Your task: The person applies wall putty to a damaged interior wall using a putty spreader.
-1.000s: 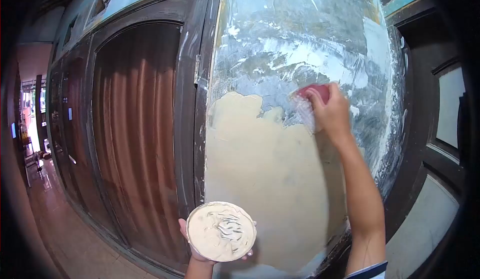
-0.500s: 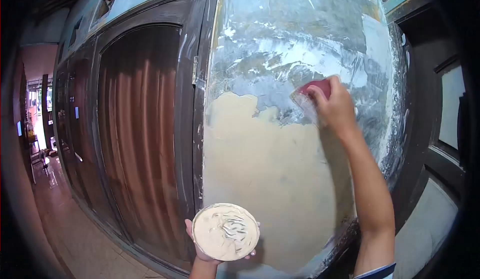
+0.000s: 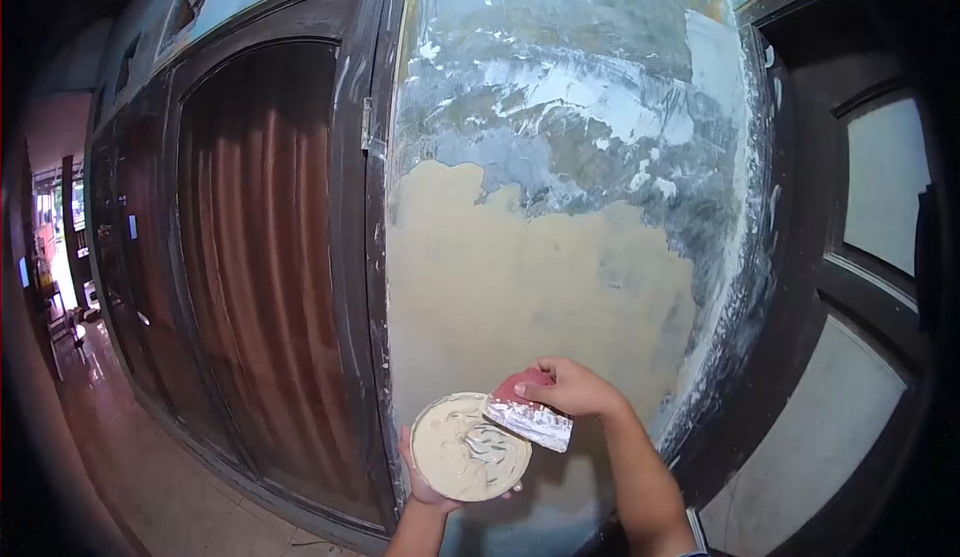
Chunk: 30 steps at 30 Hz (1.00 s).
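My left hand (image 3: 424, 487) holds a round bowl (image 3: 440, 457) from below, full of cream-coloured paste with ridges and marks on its right side. My right hand (image 3: 572, 387) is closed on the red handle of a scraper (image 3: 530, 423), whose wide metal blade is smeared with white paste. The blade is at the bowl's upper right rim; whether it touches is hard to tell. Behind both hands stands a wall (image 3: 540, 287), coated smooth cream in its lower part, with bare blue-grey and white patches above.
Left of the wall is a dark-framed glass panel (image 3: 255, 257) with a brown curtain behind it and a metal hinge (image 3: 367, 122). A dark door (image 3: 800, 257) with pale panels stands at the right. A tiled floor (image 3: 190, 487) shows at lower left.
My right hand has come down from the upper wall to the bowl with the scraper. The bowl sits slightly further right in view, and the view has shifted a little.
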Tool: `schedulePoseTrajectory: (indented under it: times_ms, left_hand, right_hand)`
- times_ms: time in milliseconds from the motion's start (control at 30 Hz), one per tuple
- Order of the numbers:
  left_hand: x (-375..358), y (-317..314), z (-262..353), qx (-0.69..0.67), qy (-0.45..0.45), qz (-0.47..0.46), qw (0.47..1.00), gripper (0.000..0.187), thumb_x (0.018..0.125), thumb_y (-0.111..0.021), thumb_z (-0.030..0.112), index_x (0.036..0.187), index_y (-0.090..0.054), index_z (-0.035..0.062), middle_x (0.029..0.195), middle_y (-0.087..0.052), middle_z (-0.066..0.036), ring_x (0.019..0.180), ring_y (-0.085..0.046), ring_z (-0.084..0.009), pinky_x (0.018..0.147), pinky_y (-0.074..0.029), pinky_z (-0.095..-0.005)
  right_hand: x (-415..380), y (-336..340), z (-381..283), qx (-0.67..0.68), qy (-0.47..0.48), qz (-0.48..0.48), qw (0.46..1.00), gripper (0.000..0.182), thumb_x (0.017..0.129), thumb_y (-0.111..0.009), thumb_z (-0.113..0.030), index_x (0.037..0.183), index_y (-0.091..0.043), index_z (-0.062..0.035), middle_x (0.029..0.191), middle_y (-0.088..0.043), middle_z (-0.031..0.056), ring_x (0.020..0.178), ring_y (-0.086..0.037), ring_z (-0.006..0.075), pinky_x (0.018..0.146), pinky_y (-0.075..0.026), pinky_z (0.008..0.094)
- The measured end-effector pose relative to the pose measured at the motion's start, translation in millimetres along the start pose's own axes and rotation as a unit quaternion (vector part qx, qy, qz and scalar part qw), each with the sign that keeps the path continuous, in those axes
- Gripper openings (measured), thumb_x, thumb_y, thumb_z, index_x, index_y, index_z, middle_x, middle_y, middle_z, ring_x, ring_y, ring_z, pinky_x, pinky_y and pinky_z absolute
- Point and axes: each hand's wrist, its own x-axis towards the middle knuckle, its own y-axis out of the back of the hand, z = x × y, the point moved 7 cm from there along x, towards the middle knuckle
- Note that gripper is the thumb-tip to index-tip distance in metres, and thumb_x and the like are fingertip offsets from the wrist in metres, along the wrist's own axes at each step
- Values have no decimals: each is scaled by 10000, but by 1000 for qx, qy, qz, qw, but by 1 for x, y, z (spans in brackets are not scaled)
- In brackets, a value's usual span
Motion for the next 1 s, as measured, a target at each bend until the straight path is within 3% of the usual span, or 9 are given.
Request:
schedulePoseTrajectory:
  times_ms: [133,233,267,367,500,567,767,800,1000]
  left_hand:
    - [-23,4,10,7,37,-50,998,1161,822,-329,943,1608,-290,89,1521,-463,-276,1180,-590,-596,815,-563,-745]
    - [-58,30,17,-12,9,35,999,1159,812,-361,941,1589,-325,83,1441,-516,-320,1038,-640,-610,716,-604,-703]
    - [-71,46,22,-2,-22,125,992,1140,818,-349,936,1583,-343,91,1454,-513,-307,1062,-636,-600,717,-602,-700]
    - [-101,46,34,14,18,61,998,1130,820,-331,939,1576,-362,100,1471,-507,-294,1079,-633,-591,709,-604,-686]
    - [-115,75,41,36,41,74,996,1134,817,-314,952,1557,-388,95,1447,-535,-285,1082,-641,-569,690,-611,-657]
    - [-118,88,42,35,44,120,991,1162,799,-310,976,1549,-399,93,1417,-563,-284,1068,-653,-561,680,-613,-654]
    - [-124,122,43,46,71,158,984,1218,764,-291,1018,1527,-433,79,1394,-588,-282,1067,-669,-544,719,-607,-686]
    - [-126,128,43,54,56,194,978,1217,768,-295,1016,1525,-434,73,1399,-585,-282,1084,-665,-540,750,-602,-693]
    - [-128,131,43,81,59,151,983,1221,774,-275,1014,1526,-421,63,1425,-563,-276,1161,-636,-531,784,-588,-714]
  right_hand:
    - [-11,-47,32,82,-54,-25,995,410,955,-758,-350,1113,-708,25,930,-749,94,810,-680,152,734,-553,331]
    - [-16,-78,59,91,-103,-24,990,392,955,-769,-320,1143,-707,18,954,-752,80,837,-678,136,759,-555,318]
    - [-24,-78,63,91,-131,26,987,379,947,-775,-296,1140,-702,22,953,-753,93,846,-686,146,771,-558,325]
    - [-50,-110,93,96,-208,174,958,319,934,-779,-201,1125,-679,34,963,-752,125,878,-705,173,804,-565,341]
    - [-77,-159,93,177,-85,311,930,203,948,-738,-98,1106,-683,16,976,-748,135,884,-706,197,813,-562,347]
    - [-97,-162,59,39,-72,357,931,153,913,-732,-29,1064,-732,-10,1009,-763,120,907,-702,213,824,-550,346]
    - [-123,-187,14,-125,79,322,935,293,809,-729,64,1035,-795,-110,1082,-782,55,980,-662,242,1008,-448,388]
    - [-126,-193,21,-93,64,321,940,384,825,-680,49,1046,-822,-231,1100,-776,-27,1072,-582,260,1028,-414,419]
    - [-136,-207,2,-160,71,293,940,446,780,-632,47,1063,-826,-238,1131,-768,-53,1112,-557,269,1042,-390,429]
